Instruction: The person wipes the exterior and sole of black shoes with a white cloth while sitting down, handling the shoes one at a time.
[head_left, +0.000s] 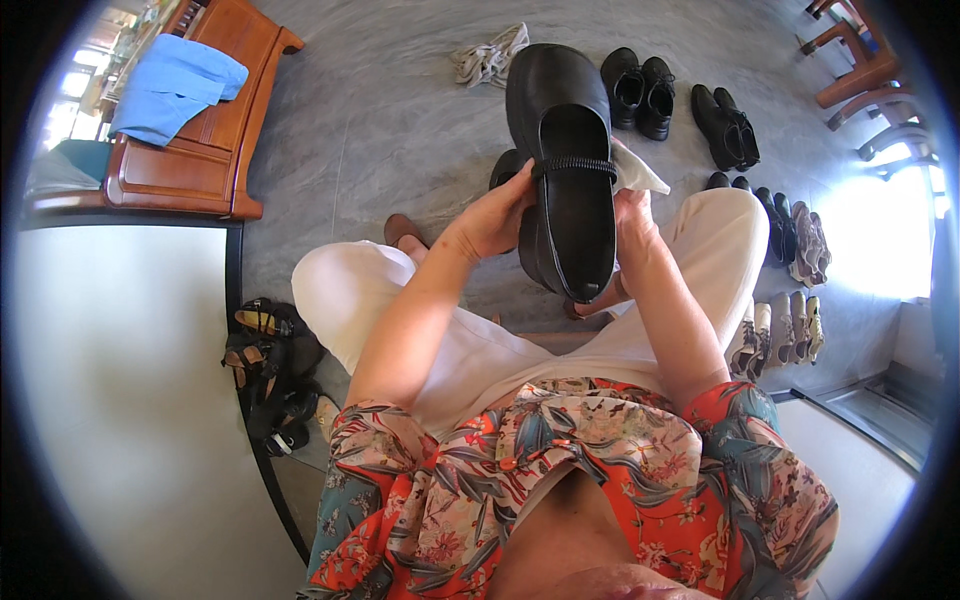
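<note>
A black leather shoe (559, 82) with a ribbed elastic strap is raised before me, its toe pointing away and its opening turned up towards me. My left hand (495, 214) grips its left side near the strap. On the other side my right hand (634, 214) supports the shoe and also has a white cloth (637, 171) in it, which sticks out to the right. Some of the fingers of both hands are hidden behind the shoe. Another black shoe (505, 166) shows partly behind it, down on the floor.
Pairs of black shoes (637, 94) stand on the grey floor ahead, and more pairs (784, 330) line the right. A crumpled cloth (491, 56) lies beyond. Several sandals (270, 367) are piled at left, beside a white panel (127, 375). A wooden bench (180, 165) bears a blue cloth (172, 86).
</note>
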